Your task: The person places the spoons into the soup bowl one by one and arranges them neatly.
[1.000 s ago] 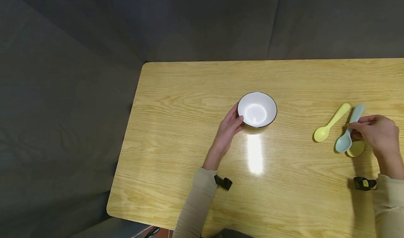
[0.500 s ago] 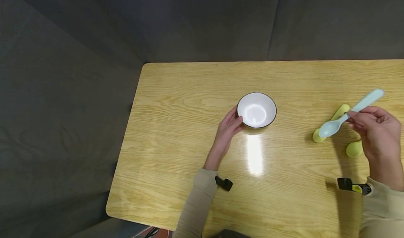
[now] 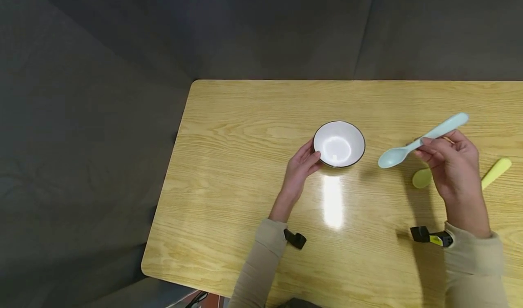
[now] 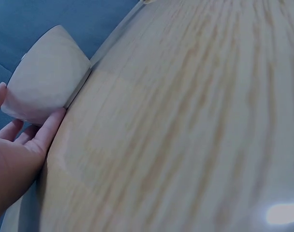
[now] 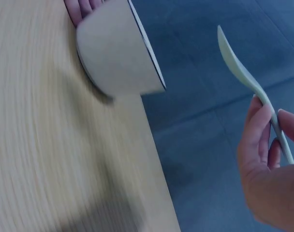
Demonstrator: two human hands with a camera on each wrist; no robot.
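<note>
A white bowl (image 3: pixel 339 144) with a dark rim stands on the wooden table. My left hand (image 3: pixel 301 167) grips its near left side, thumb at the rim and fingers around the outer wall. To the right of the bowl, my right hand (image 3: pixel 453 167) pinches a pale blue spoon (image 3: pixel 394 157) by the handle, above the table. The spoon's head points left toward the bowl, a short gap away. In the right wrist view, the spoon (image 5: pixel 239 67) shows edge-on between thumb and fingers.
Two yellow spoons lie on the table near the right hand, partly hidden by it: the head of one spoon (image 3: pixel 422 178) shows left of the hand, the handle of the other spoon (image 3: pixel 496 171) right of it. A dark curtain (image 3: pixel 269 31) hangs behind the table.
My right hand has lifted the pale blue spoon off the table beside the yellow spoons and carried it left toward the bowl. The left hand keeps its grip on the bowl.
</note>
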